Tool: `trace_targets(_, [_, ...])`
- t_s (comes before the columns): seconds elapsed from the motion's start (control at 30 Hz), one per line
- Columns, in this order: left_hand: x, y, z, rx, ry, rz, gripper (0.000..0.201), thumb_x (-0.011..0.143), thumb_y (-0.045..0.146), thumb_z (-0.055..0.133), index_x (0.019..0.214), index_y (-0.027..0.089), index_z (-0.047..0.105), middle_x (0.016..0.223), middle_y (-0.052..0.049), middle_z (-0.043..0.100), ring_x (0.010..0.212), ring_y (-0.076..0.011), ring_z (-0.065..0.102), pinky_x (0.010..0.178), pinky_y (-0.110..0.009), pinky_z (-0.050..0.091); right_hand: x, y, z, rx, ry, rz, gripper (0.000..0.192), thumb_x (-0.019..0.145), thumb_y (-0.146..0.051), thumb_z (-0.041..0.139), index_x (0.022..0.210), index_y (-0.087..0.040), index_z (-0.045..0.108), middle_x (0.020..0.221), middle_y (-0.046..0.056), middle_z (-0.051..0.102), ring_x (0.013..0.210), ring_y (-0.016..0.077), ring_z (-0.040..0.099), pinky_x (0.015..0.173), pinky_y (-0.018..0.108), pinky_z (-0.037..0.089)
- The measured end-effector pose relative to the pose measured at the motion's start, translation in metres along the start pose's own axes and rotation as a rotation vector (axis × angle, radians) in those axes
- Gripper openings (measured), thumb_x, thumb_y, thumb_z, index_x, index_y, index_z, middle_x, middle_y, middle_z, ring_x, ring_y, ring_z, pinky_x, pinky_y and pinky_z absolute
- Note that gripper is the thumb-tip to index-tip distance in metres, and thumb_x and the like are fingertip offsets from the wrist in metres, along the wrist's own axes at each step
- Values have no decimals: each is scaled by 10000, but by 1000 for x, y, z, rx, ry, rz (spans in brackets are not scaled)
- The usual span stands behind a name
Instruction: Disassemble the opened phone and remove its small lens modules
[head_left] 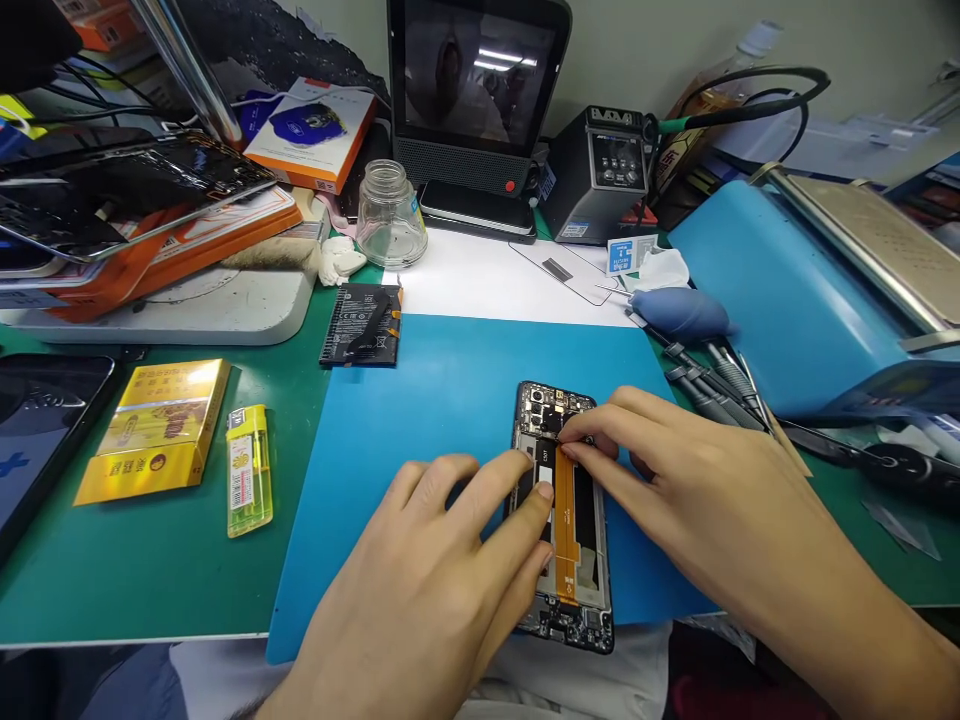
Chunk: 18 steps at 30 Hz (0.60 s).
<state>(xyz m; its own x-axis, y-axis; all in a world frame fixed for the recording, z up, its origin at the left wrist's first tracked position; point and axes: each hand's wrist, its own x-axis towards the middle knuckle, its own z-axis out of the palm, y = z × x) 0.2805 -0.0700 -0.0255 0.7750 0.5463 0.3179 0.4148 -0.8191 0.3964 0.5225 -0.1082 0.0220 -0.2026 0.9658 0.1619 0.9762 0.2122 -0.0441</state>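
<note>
An opened smartphone (585, 625) lies on the blue mat, its circuit boards and inner frame exposed. Down its middle runs an orange flex cable (566, 530). My left hand (450, 560) is closed over the phone's left side, with fingers and thumb resting on it. With thumb and index finger pinched together, my right hand (690, 480) grips the cable's upper end, just below the top board. My fingertips hide the exact contact there. A loose black phone battery (364, 325) lies at the mat's upper left corner.
Left of the blue mat (442, 370) lie a yellow lighter (249, 470) and a gold cigarette pack (161, 425). A glass jar (391, 215) stands behind. At the right are a blue air blower (681, 312), several screwdrivers (705, 385) and a blue tool roll (795, 290). A tablet-like screen (476, 80) stands at the back.
</note>
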Motion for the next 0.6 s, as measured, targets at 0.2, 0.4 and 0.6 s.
trace_targets(0.2, [-2,2,1,16,-5,-6,347,1190,249,495,1461,237,712,1568,-29,686,1165,-280,596,862,-461,507,3,-3,0,66,-15,44,143,1125,-229,605,1047,-258,721,979,-38,672,682,139,641,568,348,380])
trace_targets(0.4, [-2,3,0,7,3,-13,342,1189,241,501,1453,250,718,1553,-25,694,1173,-281,590,891,-467,491,5,-2,-1,112,-72,83,112,1114,-233,618,1066,-242,719,960,-32,683,749,164,656,650,356,388])
trace_targets(0.6, [-2,3,0,1,-1,-7,346,1181,228,519,1474,243,703,1531,-43,700,1178,-294,578,891,-473,471,9,1,-1,151,-142,122,129,1112,-241,601,1007,-239,676,893,-38,680,722,163,634,639,342,345])
